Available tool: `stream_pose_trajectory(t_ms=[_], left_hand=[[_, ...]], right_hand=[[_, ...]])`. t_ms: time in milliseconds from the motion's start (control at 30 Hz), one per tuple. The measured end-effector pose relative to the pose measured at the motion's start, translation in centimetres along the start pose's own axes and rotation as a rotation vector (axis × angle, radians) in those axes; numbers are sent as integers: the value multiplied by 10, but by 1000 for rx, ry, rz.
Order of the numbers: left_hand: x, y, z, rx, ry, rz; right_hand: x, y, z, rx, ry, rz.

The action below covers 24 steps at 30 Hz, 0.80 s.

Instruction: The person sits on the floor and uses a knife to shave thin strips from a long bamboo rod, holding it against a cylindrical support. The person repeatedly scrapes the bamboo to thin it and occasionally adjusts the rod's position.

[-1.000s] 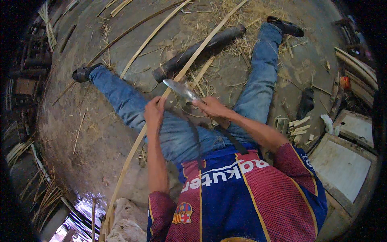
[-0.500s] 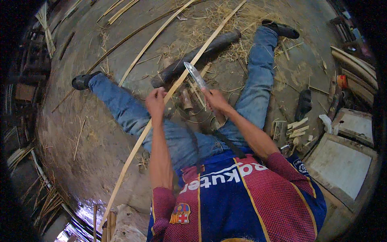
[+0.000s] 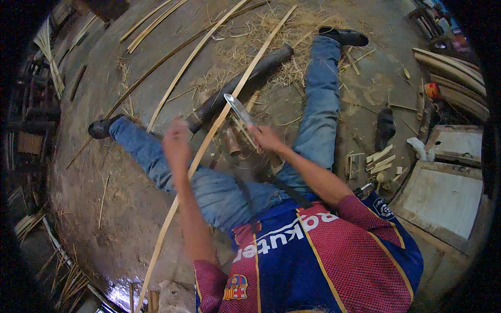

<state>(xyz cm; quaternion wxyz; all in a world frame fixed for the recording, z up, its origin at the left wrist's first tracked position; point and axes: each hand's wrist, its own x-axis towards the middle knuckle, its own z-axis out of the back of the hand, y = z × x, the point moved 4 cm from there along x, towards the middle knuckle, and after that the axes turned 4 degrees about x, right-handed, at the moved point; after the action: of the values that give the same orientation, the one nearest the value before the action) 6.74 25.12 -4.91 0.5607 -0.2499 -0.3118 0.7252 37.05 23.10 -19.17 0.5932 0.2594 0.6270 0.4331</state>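
A long pale strip, which looks like split bamboo (image 3: 209, 136), runs slantwise across my lap and over a dark round log (image 3: 255, 77) on the floor. My right hand (image 3: 267, 140) is closed around the handle of a knife (image 3: 239, 110). Its bright blade points up and left, with the tip over the strip where it leaves the log. To the left of the strip, apart from it, my left hand (image 3: 177, 141) is raised above my left thigh. Motion smears its fingers, so their pose is unclear. A short brown cylinder (image 3: 232, 142) lies between my legs.
My legs spread wide on the floor. Fine shavings (image 3: 261, 31) litter the far side. Another long strip (image 3: 190, 68) lies beyond my left leg. On the right are a dark sandal-like object (image 3: 385, 129), cut pale pieces (image 3: 380, 160) and framed panels (image 3: 443, 201).
My left hand has moved away from the strip, to the left and slightly nearer. The knife stays at the strip in my right hand. The whole view has shifted a little.
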Motion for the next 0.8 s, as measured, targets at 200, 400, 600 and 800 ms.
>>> stream_pose_trajectory(t_ms=[200, 400, 600, 800], left_hand=[[-33, -12, -96, 338, 99, -33], [-67, -20, 16, 245, 353, 168], [-168, 48, 145, 290, 334, 333], [-218, 38, 185, 806, 400, 264]], right_hand=[[-7, 1, 16, -102, -159, 44], [-4, 41, 63, 70, -222, 89], [36, 33, 72, -139, -89, 57], [36, 21, 38, -285, -63, 48]])
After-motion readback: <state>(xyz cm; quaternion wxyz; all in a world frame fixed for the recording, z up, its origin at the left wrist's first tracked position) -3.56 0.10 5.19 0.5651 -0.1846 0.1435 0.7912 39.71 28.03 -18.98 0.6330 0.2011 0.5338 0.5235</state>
